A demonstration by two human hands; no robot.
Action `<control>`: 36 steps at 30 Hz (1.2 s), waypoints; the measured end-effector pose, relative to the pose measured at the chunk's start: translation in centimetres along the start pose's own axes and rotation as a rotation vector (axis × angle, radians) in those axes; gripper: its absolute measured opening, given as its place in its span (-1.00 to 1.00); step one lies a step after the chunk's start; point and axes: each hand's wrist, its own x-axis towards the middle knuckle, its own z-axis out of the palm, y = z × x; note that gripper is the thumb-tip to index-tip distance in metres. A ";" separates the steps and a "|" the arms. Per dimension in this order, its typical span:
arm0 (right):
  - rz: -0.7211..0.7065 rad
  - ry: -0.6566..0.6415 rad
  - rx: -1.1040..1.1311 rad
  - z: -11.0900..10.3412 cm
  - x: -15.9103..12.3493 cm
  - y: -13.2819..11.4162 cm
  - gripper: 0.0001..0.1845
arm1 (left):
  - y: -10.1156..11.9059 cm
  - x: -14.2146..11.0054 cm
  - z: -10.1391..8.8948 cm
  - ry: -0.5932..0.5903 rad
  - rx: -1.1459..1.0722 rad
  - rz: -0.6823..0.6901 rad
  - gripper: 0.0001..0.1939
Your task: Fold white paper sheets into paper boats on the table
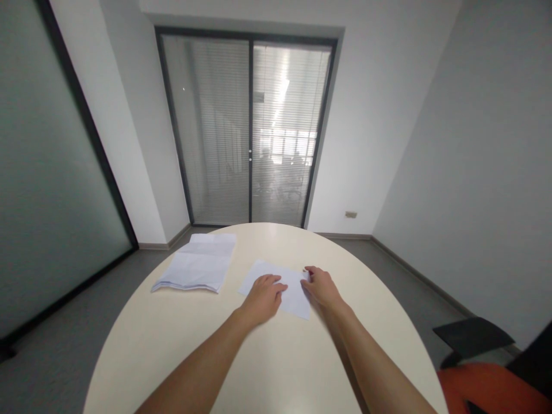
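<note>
A small white sheet of paper [294, 294] lies flat on the round table, partly covered by my hands. My left hand [264, 296] rests on its middle, palm down, with thumb and forefinger apart. At the sheet's right edge is my right hand [322, 287]; its fingers bend slightly, and a gap shows between thumb and forefinger. Those fingertips touch or nearly touch the paper's edge, and the other fingers are hidden behind the hand. To the left lies a stack of larger white paper [200, 259] with faint crease lines.
The cream round table [267, 368] fills the foreground. An orange chair [491, 385] with a black armrest [474, 335] stands at its right. Beyond the table is a dark-framed glass partition [211, 144] with blinds. A frosted panel [52, 172] stands on the left.
</note>
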 end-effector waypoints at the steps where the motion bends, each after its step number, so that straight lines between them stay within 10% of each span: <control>1: -0.010 -0.011 -0.008 -0.1 0.0 -0.1 -0.47 | 0.2 -0.1 -0.1 -0.007 -0.006 0.008 -0.61; 10: -0.024 -0.042 0.017 -0.3 0.0 -0.3 -0.67 | 1.0 -0.7 -1.0 -0.241 -0.083 0.065 -0.29; 36: -0.043 -0.049 0.438 0.5 1.1 0.9 -0.57 | 0.8 -0.7 -1.8 -0.108 -0.014 0.081 -0.34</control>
